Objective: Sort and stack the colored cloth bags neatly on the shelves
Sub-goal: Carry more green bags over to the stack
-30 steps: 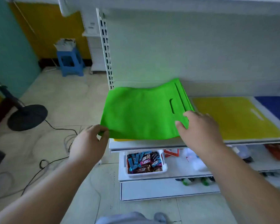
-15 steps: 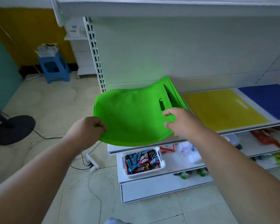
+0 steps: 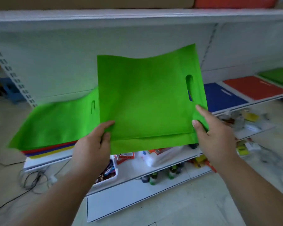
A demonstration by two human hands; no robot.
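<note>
Your left hand is closed on the near left corner of the green cloth bag, thumb on top and the other fingers curled beneath the fabric. Your right hand pinches the near right corner of the same bag, thumb and forefinger laid on the upper face just below the cut-out handle slot. You hold the bag lifted above the shelf, tilted up toward you, its far edge raised against the white back panel; a second layer of green shows along its near edge. To the left, another green bag lies on top of a mixed stack with red, blue and yellow edges showing. To the right on the same shelf lie a blue bag, then a red bag, then a darker green pile at the far right. Lower shelves hold blurred small goods.
</note>
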